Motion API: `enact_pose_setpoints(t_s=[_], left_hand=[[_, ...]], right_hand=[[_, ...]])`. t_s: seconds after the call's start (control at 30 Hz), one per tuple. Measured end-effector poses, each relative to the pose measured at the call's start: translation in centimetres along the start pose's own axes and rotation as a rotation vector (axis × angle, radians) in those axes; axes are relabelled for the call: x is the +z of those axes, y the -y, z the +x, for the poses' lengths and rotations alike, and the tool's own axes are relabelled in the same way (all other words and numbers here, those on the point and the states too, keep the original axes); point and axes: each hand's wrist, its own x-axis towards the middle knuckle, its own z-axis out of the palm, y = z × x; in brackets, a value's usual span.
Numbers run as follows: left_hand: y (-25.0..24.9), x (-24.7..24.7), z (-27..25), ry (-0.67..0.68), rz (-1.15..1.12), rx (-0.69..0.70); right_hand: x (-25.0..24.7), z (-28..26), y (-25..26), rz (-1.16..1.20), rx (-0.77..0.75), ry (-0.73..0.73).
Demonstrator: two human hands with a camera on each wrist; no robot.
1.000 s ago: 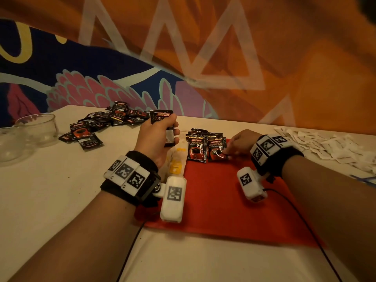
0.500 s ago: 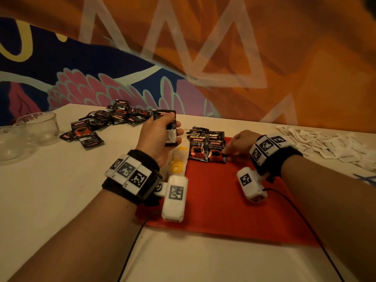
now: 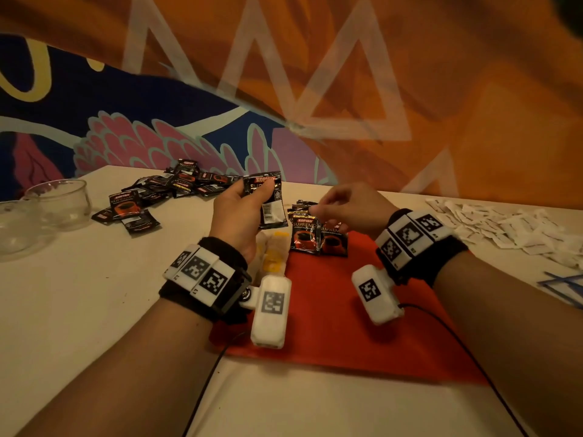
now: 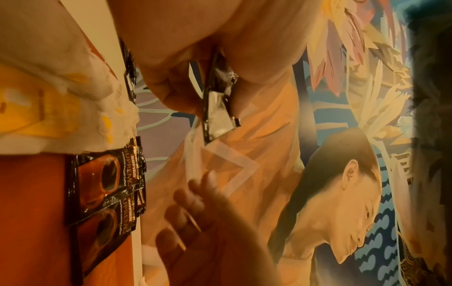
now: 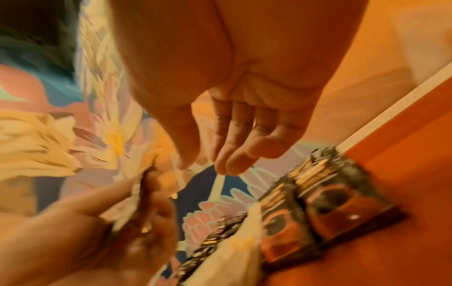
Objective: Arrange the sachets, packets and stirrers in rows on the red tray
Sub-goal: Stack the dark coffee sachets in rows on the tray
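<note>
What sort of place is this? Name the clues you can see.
Probably a café or a similar eating place: a large painted mural covers the wall, and the white table holds heaps of instant coffee sachets, white packets and a red tray.

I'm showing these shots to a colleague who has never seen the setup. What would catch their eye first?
Probably the left hand, raised above the table with a black coffee packet in its grip, while the empty right hand hovers over the two coffee packets lying side by side at the far edge of the red tray. Next come the heap of dark packets at far left and the scattered white sachets at far right.
</note>
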Motion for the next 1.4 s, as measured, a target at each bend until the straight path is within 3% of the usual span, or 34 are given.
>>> enact_pose_setpoints(t_s=[0.13, 0.23, 0.5, 0.67, 0.83, 0.93, 1.07, 1.2, 1.3, 1.4], left_hand=[[0.1, 0.3, -0.5, 0.034, 0.005, 0.009], [-0.5, 0.5, -0.7, 0.075, -0.057, -0.016], [-0.4, 0.5, -0.6, 0.019, -0.089, -0.029], [-0.4, 0.2, 0.0, -0.135, 0.061, 0.021], [-1.0, 0.3, -0.5, 0.084, -0.044, -0.019], [-1.0, 0.2, -0.5, 0.046, -0.052, 0.010], [-0.8, 0.0, -0.3, -0.023, -0.053, 0.057], [-0.9, -0.1, -0.4, 0.047, -0.135, 0.014], [-1.3, -0.1, -0.6, 0.106, -0.199, -0.024], [-1.3, -0.1, -0.5, 0.081, -0.127, 0.012]], right_hand=[[2.1, -1.3, 2.3, 0.076, -0.089, 0.122], [2.8, -1.2, 2.5, 0.056, -0.097, 0.083], [2.4, -1.5, 1.9, 0.058, -0.110, 0.047], [2.5, -1.7, 2.7, -0.136, -0.214, -0.192], [3.4, -2.5, 4.1, -0.456, -0.438, -0.222], [3.8, -2.6, 4.1, -0.502, -0.533, -0.207], [3.7, -2.3, 3.7, -0.321, -0.390, -0.197], [3.3, -1.7, 3.4, -0.151, -0.234, -0.215], [2.9, -1.7, 3.0, -0.044, -0.216, -0.164], [2.5, -1.8, 2.7, -0.042, -0.238, -0.125]])
